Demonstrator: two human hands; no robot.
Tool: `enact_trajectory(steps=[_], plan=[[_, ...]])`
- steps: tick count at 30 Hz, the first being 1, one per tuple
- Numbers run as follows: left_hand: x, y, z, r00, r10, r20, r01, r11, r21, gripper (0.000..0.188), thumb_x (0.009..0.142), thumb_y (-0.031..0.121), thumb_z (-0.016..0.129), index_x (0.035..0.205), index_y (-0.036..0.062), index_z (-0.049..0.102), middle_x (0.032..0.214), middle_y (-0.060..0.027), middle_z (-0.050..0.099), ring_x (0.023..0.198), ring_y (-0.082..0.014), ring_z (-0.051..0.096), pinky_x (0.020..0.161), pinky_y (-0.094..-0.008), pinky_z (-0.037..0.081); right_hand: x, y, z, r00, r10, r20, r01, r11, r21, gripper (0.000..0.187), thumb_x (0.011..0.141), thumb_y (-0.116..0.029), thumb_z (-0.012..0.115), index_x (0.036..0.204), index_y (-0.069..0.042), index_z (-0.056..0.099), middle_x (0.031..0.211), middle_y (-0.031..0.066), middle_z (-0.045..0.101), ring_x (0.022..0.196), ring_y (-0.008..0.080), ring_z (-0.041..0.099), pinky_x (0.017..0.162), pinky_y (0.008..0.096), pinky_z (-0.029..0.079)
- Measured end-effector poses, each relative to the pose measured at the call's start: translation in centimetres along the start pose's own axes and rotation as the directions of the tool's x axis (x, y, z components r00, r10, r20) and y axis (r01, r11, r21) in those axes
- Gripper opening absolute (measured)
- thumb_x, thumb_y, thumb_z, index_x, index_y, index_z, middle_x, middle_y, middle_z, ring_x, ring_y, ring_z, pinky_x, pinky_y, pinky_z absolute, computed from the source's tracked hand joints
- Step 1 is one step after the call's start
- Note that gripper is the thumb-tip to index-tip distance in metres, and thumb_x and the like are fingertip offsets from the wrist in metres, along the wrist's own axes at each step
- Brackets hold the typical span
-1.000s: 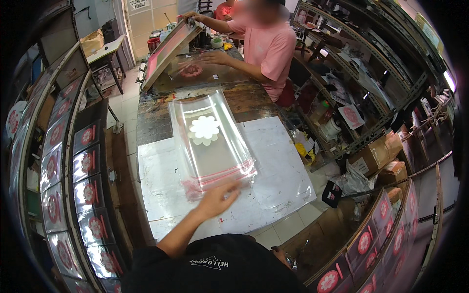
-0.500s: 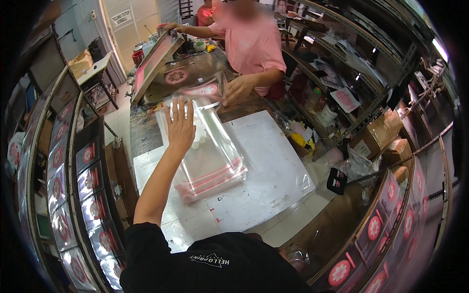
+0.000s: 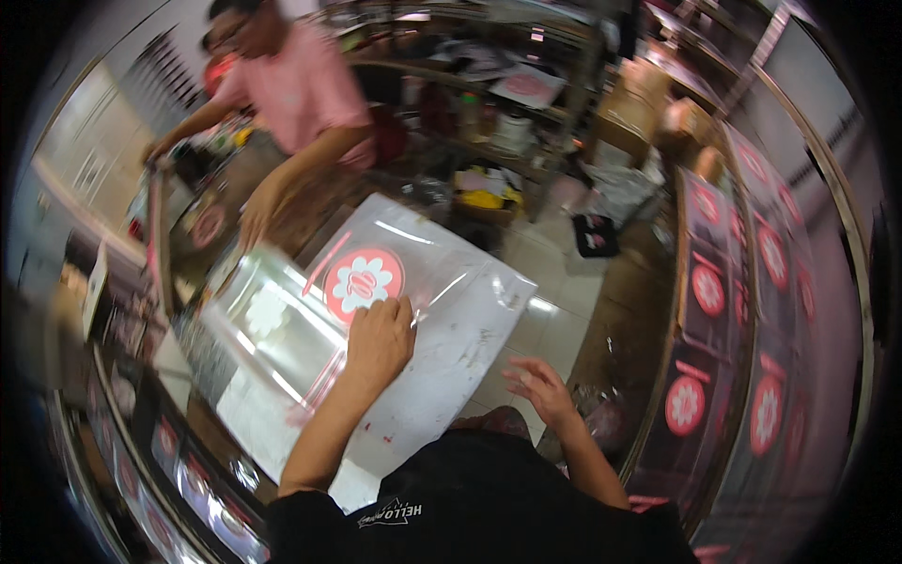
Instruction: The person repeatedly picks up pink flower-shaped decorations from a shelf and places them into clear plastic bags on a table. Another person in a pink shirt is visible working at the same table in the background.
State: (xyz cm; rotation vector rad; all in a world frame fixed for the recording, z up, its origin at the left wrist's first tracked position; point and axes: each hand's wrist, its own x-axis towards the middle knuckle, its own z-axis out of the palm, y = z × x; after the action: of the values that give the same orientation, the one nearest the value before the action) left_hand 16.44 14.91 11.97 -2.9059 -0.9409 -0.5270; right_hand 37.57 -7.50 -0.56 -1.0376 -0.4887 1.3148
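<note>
A clear plastic bag (image 3: pixel 427 249) with a pink round flower print is pinched at its near edge by my left hand (image 3: pixel 383 336), whose fingers are closed. The bag lies over or just above the white board (image 3: pixel 460 329); which one I cannot tell. Left of it is a stack of clear plastic bags (image 3: pixel 272 305) with red-striped ends, partly behind my left forearm. My right hand (image 3: pixel 543 390) hovers past the board's near right edge, fingers apart and holding nothing.
Across the table, a co-worker in a pink shirt (image 3: pixel 315 89) reaches one hand (image 3: pixel 261 211) toward the bag stack and the other to a raised printing frame (image 3: pixel 160 244). Racks of printed bags (image 3: pixel 705 291) stand to my right, more to my left (image 3: pixel 202 484). A dark cap (image 3: pixel 595 235) lies beyond the board.
My view has swung right. My left hand, flat on the bag stack before, now grips a printed bag to the stack's right. My right hand has come into view. The co-worker's hand is nearer the stack.
</note>
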Motion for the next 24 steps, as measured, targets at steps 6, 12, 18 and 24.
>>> enact_trajectory(steps=[6, 12, 18, 24], plan=[[4.2, 9.0, 2.8, 0.975, 0.197, 0.107, -0.186, 0.977, -0.103, 0.038, 0.086, 0.018, 0.065, 0.116, -0.003, 0.058, 0.089, -0.0137, 0.06, 0.085, -0.0308, 0.061, 0.071, -0.0436, 0.046, 2.7, -8.9, 3.1, 0.979, -0.186, 0.087, 0.181, 0.981, 0.065, 0.043, 0.1, -0.02, 0.059, 0.139, -0.005, 0.051, 0.136, 0.0068, 0.052, 0.122, 0.0144, 0.052, 0.101, 0.0333, 0.044], [8.5, 16.0, 4.8, 0.94, 0.304, 0.157, -0.268, 0.939, -0.217, 0.052, 0.088, 0.028, 0.066, 0.127, -0.0048, 0.053, 0.097, -0.0183, 0.06, 0.09, -0.0344, 0.061, 0.075, -0.0451, 0.045, 4.9, -13.8, -2.7, 0.954, -0.265, -0.142, 0.189, 0.896, -0.401, 0.035, 0.101, -0.021, 0.057, 0.13, -0.002, 0.059, 0.115, 0.0052, 0.065, 0.104, 0.011, 0.058, 0.092, 0.03, 0.048], [13.0, 20.9, 5.2, 0.898, 0.387, -0.21, -0.436, 0.712, -0.551, 0.067, 0.078, 0.02, 0.077, 0.133, -0.0063, 0.051, 0.105, -0.0188, 0.053, 0.096, -0.0334, 0.051, 0.083, -0.0423, 0.042, 6.8, -26.1, -13.4, 0.89, -0.432, -0.144, 0.171, 0.611, -0.773, 0.021, 0.087, -0.012, 0.058, 0.101, 0.001, 0.068, 0.088, 0.0079, 0.071, 0.085, 0.0142, 0.07, 0.076, 0.0294, 0.056], [15.5, 22.9, 9.9, 0.971, 0.196, -0.137, -0.237, 0.709, -0.664, 0.047, 0.08, 0.012, 0.074, 0.122, -0.0041, 0.061, 0.101, -0.0176, 0.055, 0.092, -0.0314, 0.054, 0.082, -0.0398, 0.045, 2.7, -42.1, -22.3, 0.868, -0.493, -0.061, 0.194, 0.448, -0.873, 0.032, 0.083, -0.003, 0.053, 0.114, 0.001, 0.062, 0.109, 0.0118, 0.066, 0.087, 0.0202, 0.072, 0.072, 0.0325, 0.058]])
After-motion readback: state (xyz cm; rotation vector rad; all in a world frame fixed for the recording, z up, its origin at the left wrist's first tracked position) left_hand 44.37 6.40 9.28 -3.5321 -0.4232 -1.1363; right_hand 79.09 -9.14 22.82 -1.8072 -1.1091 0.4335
